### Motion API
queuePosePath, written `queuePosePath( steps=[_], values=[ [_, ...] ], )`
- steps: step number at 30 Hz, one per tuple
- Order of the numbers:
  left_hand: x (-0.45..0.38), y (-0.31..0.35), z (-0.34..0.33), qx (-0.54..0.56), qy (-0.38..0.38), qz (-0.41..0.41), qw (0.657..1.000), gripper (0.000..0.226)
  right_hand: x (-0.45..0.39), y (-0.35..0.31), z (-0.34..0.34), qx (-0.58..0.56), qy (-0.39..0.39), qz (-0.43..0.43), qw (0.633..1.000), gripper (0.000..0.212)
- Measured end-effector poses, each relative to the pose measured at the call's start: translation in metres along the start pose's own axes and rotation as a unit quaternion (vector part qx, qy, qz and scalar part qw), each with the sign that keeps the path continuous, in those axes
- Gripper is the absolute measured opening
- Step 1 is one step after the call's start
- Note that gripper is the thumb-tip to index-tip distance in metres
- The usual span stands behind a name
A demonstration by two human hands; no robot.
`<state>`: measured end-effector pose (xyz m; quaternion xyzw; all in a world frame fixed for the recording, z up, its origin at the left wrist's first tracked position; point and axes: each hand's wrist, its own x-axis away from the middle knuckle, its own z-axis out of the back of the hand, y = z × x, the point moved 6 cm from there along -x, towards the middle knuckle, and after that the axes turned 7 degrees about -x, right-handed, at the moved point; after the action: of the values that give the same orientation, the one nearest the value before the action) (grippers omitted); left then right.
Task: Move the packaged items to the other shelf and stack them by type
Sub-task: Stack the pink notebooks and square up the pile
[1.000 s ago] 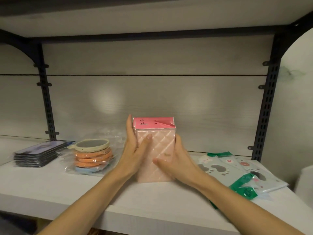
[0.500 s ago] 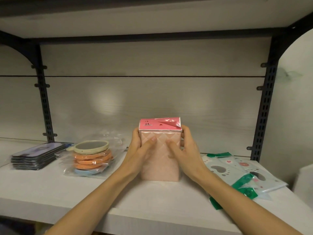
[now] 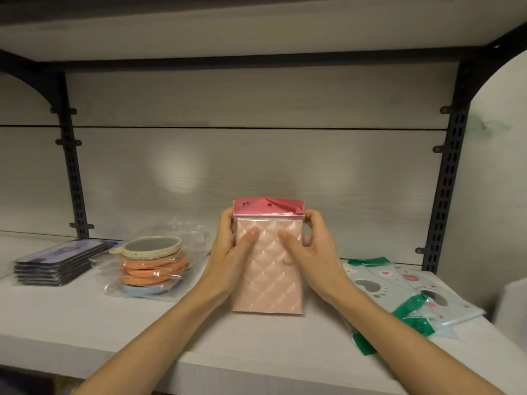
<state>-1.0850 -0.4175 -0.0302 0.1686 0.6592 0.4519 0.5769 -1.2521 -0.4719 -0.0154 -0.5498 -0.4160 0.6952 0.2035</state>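
While both hands are wrapped round it, the pink quilted pack [image 3: 268, 266] stands upright near the middle of the white shelf [image 3: 71, 317], its bottom edge down on the board or just about touching, hard to call from this angle. It's got a darker pink header card [image 3: 266, 208] on top with a creased corner, all sealed in clear film. The left hand [image 3: 232, 252] grips the left edge, thumb lying across the front face and fingers curled behind. The right hand [image 3: 310, 252] does the same on the right edge, thumb on the front, fingers hooked round the upper corner just beside the header.

Left of the pack, apart from it, sits a stack of round mirrors [image 3: 152, 265] in clear bags: a cream one on top, orange ones under it, a blue one at the bottom. Further left, near the shelf's end, there's a stack of dark flat packs [image 3: 60, 263]. On the right side, near the right forearm, lies a loose fan of pale blue bags [image 3: 399, 289] with paw and heart prints and green header strips, overlapping each other. Behind it all is a pale wood-grain back panel [image 3: 256, 166] with black slotted uprights [image 3: 450, 181] on either side
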Motion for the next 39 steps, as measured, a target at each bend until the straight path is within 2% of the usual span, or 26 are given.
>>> queuePosePath(
  steps=[4,9,13,16,18,21,25,27,29,30,32,34,36,37,39],
  values=[
    [-0.004,-0.013,-0.002,0.007,-0.004,0.058,0.998,0.028,-0.004,0.011,0.001,0.013,0.014,-0.035,0.999,0.032],
    [-0.009,-0.029,-0.002,0.019,0.003,0.125,0.992,0.025,-0.009,0.028,0.001,0.081,0.003,-0.071,0.994,0.035],
    [-0.011,-0.049,0.0,-0.072,-0.002,0.16,0.984,0.022,-0.011,0.044,0.005,0.199,-0.004,-0.108,0.974,0.034],
    [-0.01,-0.063,0.007,-0.177,-0.023,0.206,0.962,0.037,-0.011,0.058,0.006,0.297,-0.038,-0.138,0.944,0.033],
    [-0.008,-0.073,0.01,-0.243,-0.06,0.232,0.94,0.049,-0.009,0.066,0.008,0.373,-0.063,-0.161,0.912,0.045],
    [-0.004,-0.076,0.01,-0.322,-0.111,0.236,0.91,0.047,-0.008,0.072,0.009,0.422,-0.073,-0.185,0.885,0.055],
    [-0.002,-0.071,0.008,-0.346,-0.103,0.226,0.905,0.035,-0.006,0.062,0.007,0.484,-0.068,-0.152,0.859,0.054],
    [0.0,-0.065,0.01,-0.344,-0.076,0.227,0.908,0.055,-0.002,0.053,0.004,0.504,-0.062,-0.126,0.852,0.052],
    [0.006,-0.054,0.014,-0.315,-0.056,0.234,0.918,0.067,0.002,0.041,0.004,0.486,-0.049,-0.11,0.866,0.059],
    [0.01,-0.045,0.014,-0.304,-0.068,0.233,0.921,0.067,0.004,0.035,0.005,0.469,-0.044,-0.107,0.875,0.06],
    [0.021,-0.027,0.014,-0.325,-0.149,0.226,0.906,0.067,0.008,0.022,0.007,0.448,-0.06,-0.107,0.886,0.056],
    [0.035,-0.01,0.016,-0.363,-0.26,0.231,0.865,0.076,0.018,0.013,0.006,0.449,-0.103,-0.123,0.879,0.052],
    [0.047,0.003,0.018,-0.405,-0.351,0.228,0.813,0.088,0.033,0.005,0.004,0.451,-0.146,-0.155,0.867,0.061],
    [0.049,0.006,0.019,-0.425,-0.372,0.219,0.796,0.092,0.04,0.001,0.002,0.453,-0.174,-0.172,0.857,0.068],
    [0.047,0.009,0.02,-0.448,-0.362,0.199,0.793,0.094,0.053,-0.008,-0.002,0.453,-0.243,-0.204,0.833,0.08]
  ],
)
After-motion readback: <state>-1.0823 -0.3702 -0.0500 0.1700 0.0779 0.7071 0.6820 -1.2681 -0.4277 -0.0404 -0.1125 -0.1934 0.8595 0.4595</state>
